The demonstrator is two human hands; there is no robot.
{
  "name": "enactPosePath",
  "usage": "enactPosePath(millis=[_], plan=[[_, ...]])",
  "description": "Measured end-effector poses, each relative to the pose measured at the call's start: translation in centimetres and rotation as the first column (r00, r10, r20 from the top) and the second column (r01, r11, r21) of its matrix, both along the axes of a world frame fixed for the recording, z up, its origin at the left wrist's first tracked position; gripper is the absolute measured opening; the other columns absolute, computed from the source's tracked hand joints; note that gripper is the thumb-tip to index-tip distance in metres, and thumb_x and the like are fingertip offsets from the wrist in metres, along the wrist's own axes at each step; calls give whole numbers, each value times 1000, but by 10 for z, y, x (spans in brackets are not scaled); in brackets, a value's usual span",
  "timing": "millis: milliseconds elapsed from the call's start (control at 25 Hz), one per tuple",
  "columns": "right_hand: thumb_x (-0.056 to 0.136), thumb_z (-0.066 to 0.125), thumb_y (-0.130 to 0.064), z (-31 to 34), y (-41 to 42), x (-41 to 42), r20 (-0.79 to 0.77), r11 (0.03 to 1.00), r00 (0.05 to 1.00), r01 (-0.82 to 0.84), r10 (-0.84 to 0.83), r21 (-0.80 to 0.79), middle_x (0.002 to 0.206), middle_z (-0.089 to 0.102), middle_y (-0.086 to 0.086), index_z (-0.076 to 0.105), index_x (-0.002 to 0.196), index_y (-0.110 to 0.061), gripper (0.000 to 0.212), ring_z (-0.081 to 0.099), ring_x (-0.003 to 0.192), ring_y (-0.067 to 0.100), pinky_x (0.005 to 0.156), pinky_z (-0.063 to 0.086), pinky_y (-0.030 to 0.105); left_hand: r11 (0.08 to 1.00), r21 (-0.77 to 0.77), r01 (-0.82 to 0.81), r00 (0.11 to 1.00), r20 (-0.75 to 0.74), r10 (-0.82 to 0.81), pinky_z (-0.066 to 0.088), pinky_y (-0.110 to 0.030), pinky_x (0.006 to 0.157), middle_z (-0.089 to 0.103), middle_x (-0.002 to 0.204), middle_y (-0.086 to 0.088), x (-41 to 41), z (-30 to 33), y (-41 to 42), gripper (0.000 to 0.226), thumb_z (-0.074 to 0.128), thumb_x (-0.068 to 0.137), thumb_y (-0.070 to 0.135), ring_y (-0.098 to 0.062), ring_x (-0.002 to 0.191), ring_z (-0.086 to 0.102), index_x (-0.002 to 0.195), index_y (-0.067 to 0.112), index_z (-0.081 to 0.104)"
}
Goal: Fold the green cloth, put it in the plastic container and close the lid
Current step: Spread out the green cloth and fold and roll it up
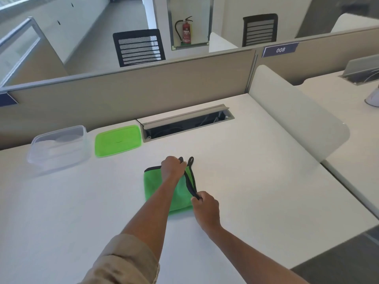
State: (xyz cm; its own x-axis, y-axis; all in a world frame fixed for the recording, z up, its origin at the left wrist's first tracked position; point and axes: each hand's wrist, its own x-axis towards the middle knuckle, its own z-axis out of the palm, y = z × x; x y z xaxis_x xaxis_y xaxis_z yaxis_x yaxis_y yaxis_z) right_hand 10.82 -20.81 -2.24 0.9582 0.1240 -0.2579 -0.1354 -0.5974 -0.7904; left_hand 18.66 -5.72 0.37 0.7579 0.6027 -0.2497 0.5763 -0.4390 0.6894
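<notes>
A person looks down at a white desk [246,181], both bare arms reaching forward. In the middle of the desk lies a green cloth [158,187] with black trim, already folded over on itself into a narrow upright rectangle.

The left hand [173,168] rests at the cloth's far right corner, fingers curled shut around the black edge there. The right hand [205,206] is at the near right corner, thumb and fingers pinched closed on the same black edge. The trim runs taut between the two hands and is lifted slightly off the cloth below. A small black loop [190,160] pokes out just beyond the left hand.

Farther back and to the left stands a clear plastic container [59,149], open and upright, well apart from the cloth. Just beside it on its right lies its green lid [118,140], flat on the desk. Right of the lid is an open cable slot [186,125] set into the desk surface. A rolled-up tan sleeve [123,261] covers the left upper arm.
</notes>
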Motion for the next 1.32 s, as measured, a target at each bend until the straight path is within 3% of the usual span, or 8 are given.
enactPosePath(millis=[160, 400, 520, 680, 840, 1000, 1160, 1320], plan=[[82, 54, -18, -8, -7, 5, -64, 1000, 998, -12, 11, -8, 62, 59, -6, 54, 81, -18, 1, 54, 60, 14, 51, 36, 28, 995, -100, 25, 1000, 4, -25, 53, -30, 64, 69, 64, -8, 3, -18, -6, 30, 65, 87, 28, -23, 58, 60, 65, 7, 67], [82, 57, -22, -21, -16, 4, -89, 997, 995, -52, 47, -57, 74, 64, 1, 42, 89, -21, 16, 58, 67, 23, 54, 39, 32, 966, -220, 138, 990, 57, -129, 39, -30, 63, 52, 61, 2, -10, -40, -5, 34, 52, 94, 30, -16, 55, 44, 61, 23, 53], [83, 58, -27, -23, -19, 6, -92, 992, 993, -85, 76, -98, 79, 63, 1, 41, 90, -21, 19, 57, 70, 23, 58, 41, 33, 955, -198, 221, 975, 64, -212, 43, -23, 73, 69, 88, 4, -21, -35, -7, 20, 54, 96, 25, -13, 79, 62, 103, 20, 73], [86, 61, -36, -20, -24, 2, 51, 988, 994, -90, 96, -123, 80, 61, -1, 41, 99, -21, 28, 58, 76, 25, 64, 45, 34, 946, -61, 318, 943, 127, -309, 46, -22, 91, 71, 119, -2, -52, -35, -12, 31, 56, 96, 18, -15, 109, 65, 124, 12, 66], [82, 68, -18, -14, -21, -13, 428, 948, 853, -211, 298, -240, 98, 57, -2, 51, 109, -16, 32, 54, 86, 22, 69, 46, 35, 888, 373, 268, 924, 162, -347, 36, -38, 110, 59, 138, -5, -106, -46, 4, 43, 43, 98, 33, -22, 132, 50, 132, 13, 58], [75, 69, -18, -22, -24, -1, 472, 793, 650, -382, 595, -474, 111, 58, -2, 52, 114, -17, 43, 55, 100, 21, 82, 48, 34, 755, 549, 358, 902, 7, -432, 10, -41, 123, 25, 161, -1, -139, -55, 22, 68, 26, 95, 54, -19, 150, 18, 151, 16, 35], [72, 68, -27, -26, -20, 1, 343, 615, 559, -422, 755, -666, 115, 61, 2, 55, 117, -13, 50, 53, 116, 30, 95, 47, 42, 702, 479, 527, 849, -274, -451, -2, -46, 123, 9, 165, -1, -167, -58, 36, 99, 2, 82, 80, -19, 152, 6, 157, 16, 16], [69, 74, -24, -33, -23, 6, 265, 536, 546, -427, 795, -728, 116, 63, 3, 59, 116, -12, 51, 55, 116, 33, 93, 49, 45, 668, 411, 621, 782, -388, -488, 0, -49, 122, -1, 166, 0, -168, -57, 42, 95, 43, 88, 68, -20, 152, -1, 158, 16, 5]])
